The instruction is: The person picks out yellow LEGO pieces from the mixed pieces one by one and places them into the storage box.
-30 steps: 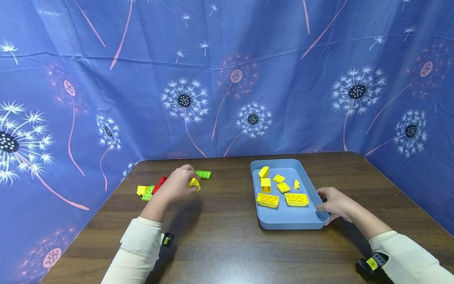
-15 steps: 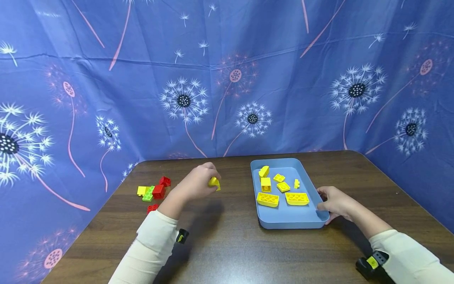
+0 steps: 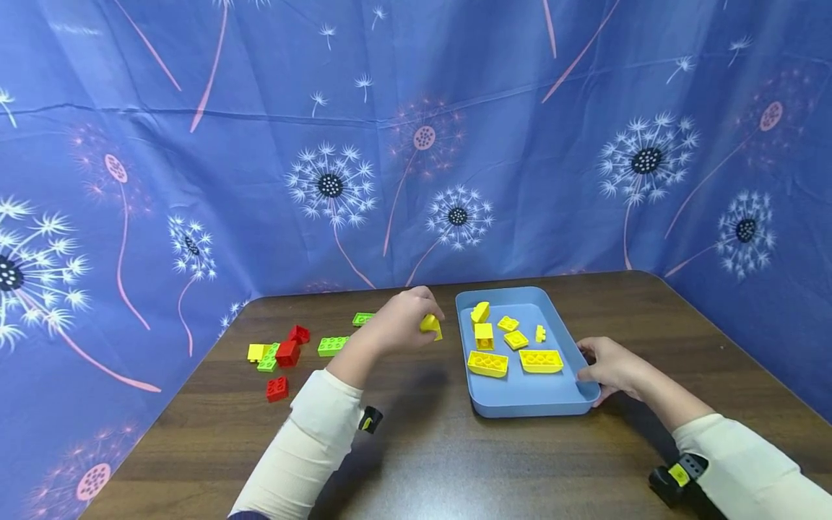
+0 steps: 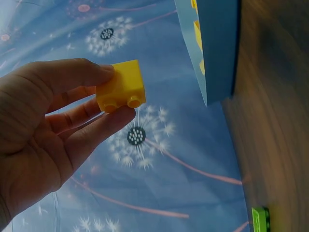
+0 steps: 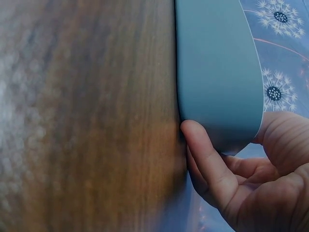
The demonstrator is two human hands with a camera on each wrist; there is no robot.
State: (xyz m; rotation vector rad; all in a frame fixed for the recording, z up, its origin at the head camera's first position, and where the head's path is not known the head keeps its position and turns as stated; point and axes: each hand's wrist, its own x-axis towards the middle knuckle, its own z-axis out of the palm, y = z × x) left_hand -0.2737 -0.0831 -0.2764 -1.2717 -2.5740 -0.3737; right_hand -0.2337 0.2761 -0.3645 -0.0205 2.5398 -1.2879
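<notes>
My left hand (image 3: 401,321) pinches a yellow toy building brick (image 4: 121,87) between thumb and fingertips, studs facing the fingers in the left wrist view. It is held up above the table, a little left of a blue tray (image 3: 533,406). Several yellow bricks lie in the tray, among them a long yellow brick (image 3: 541,362) and a small square yellow brick (image 3: 484,336). At the tray's near right corner my right hand (image 3: 614,370) grips the wall, thumb over the rim and fingers against the outside, as the right wrist view (image 5: 241,179) shows.
Left on the wooden table (image 3: 416,462) lie red bricks (image 3: 276,389), green bricks (image 3: 333,346) and a yellow brick (image 3: 256,352). One green brick (image 3: 362,318) sits farther back, partly behind the left arm. A blue dandelion-print cloth (image 3: 416,180) hangs behind the table.
My left hand has carried the yellow brick rightward from beside the loose bricks toward the tray, uncovering red and green bricks. My right hand has stayed at the tray's corner.
</notes>
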